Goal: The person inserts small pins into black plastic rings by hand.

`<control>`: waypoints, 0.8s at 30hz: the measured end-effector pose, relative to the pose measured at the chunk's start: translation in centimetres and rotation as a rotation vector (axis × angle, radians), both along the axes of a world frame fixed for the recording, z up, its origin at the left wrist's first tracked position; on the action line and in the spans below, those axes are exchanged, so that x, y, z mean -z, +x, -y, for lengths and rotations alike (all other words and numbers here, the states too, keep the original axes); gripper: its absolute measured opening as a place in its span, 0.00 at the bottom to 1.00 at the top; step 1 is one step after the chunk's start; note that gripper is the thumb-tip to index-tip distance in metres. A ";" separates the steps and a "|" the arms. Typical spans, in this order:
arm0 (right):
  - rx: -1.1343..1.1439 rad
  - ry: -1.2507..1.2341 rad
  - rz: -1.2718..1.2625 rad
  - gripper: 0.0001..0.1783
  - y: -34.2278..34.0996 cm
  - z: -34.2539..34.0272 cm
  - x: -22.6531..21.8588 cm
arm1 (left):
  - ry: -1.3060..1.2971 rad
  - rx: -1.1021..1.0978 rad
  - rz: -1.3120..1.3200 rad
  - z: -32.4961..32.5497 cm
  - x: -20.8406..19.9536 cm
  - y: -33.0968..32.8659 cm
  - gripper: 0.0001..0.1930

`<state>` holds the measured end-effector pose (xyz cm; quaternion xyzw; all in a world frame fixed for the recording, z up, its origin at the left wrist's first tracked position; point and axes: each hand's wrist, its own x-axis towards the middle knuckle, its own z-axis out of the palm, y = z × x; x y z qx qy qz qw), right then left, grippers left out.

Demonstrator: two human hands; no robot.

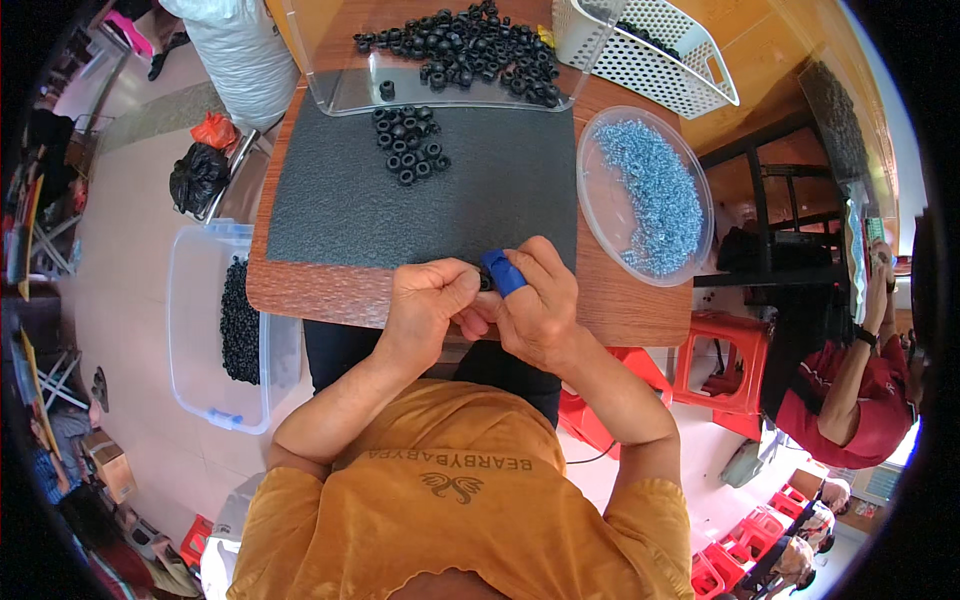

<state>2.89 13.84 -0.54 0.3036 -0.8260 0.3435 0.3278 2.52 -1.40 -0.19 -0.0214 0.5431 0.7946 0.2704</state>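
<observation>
Hands meeting at near edge of dark mat (420, 200). Left hand (428, 305) curled, fingertips pinched on small black ring (485, 282), mostly hidden between fingers. Right hand (535, 305) pressed against same ring, blue cot (503, 271) on one finger; grip itself hard to make out. Loose black rings (410, 145) farther up mat; clear dish of pale blue screws (650, 195) at right, white basket (650, 50) cut off at top.

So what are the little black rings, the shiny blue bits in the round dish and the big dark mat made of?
The black rings look like rubber: dull, matte, thick-walled, though hard plastic is possible. The blue bits look like metal with a bluish plating, since they glint; too small to be sure. The round dish is clear plastic, see-through with a shiny rim. The dark mat looks like rubber or foam, with a grainy, matte surface.
</observation>
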 end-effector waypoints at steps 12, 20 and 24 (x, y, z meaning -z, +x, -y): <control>0.067 -0.012 0.051 0.18 0.5 0.1 -0.7 | 0.005 -0.025 -0.049 -0.2 -0.5 -0.1 0.10; 0.064 0.105 -0.069 0.20 0.9 -0.2 -1.3 | -0.122 0.041 -0.193 0.4 -1.3 0.0 0.09; 0.076 0.094 -0.062 0.19 1.2 0.1 -1.1 | -0.126 0.031 -0.251 0.4 -1.2 0.4 0.09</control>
